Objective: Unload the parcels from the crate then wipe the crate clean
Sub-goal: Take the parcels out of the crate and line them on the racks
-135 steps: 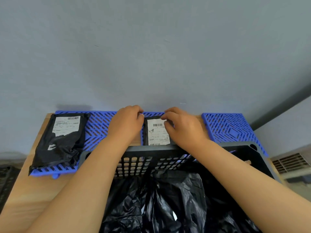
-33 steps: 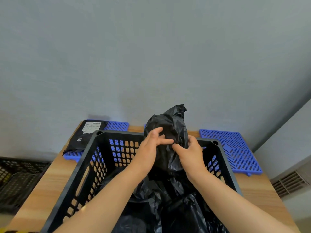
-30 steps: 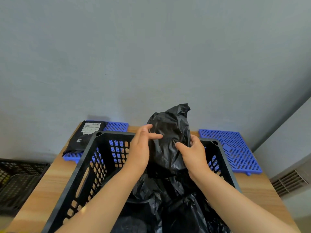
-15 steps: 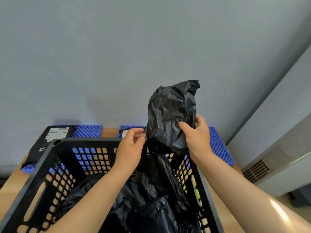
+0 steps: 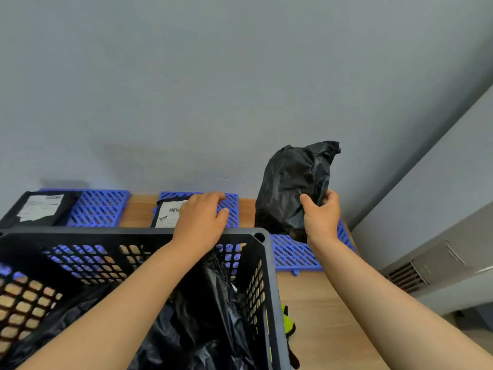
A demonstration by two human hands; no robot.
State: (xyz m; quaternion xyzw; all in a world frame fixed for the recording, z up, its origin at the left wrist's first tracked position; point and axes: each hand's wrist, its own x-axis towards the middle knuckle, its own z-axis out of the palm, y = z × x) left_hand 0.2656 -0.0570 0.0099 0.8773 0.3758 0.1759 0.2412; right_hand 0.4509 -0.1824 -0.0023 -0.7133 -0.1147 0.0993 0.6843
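Moved rightward, black parcel (image 5: 290,188) sits gripped in curled right hand (image 5: 320,217).

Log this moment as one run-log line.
step: unloading | right hand: holds black parcel over right blue mat | left hand: open above crate rim | crate: more parcels inside

Plain grey wall (image 5: 213,89) behind wooden table (image 5: 320,303).

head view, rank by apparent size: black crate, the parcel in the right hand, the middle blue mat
1. black crate, nearest the camera
2. held parcel
3. middle blue mat, partly hidden by the left hand, so its rank is unsure
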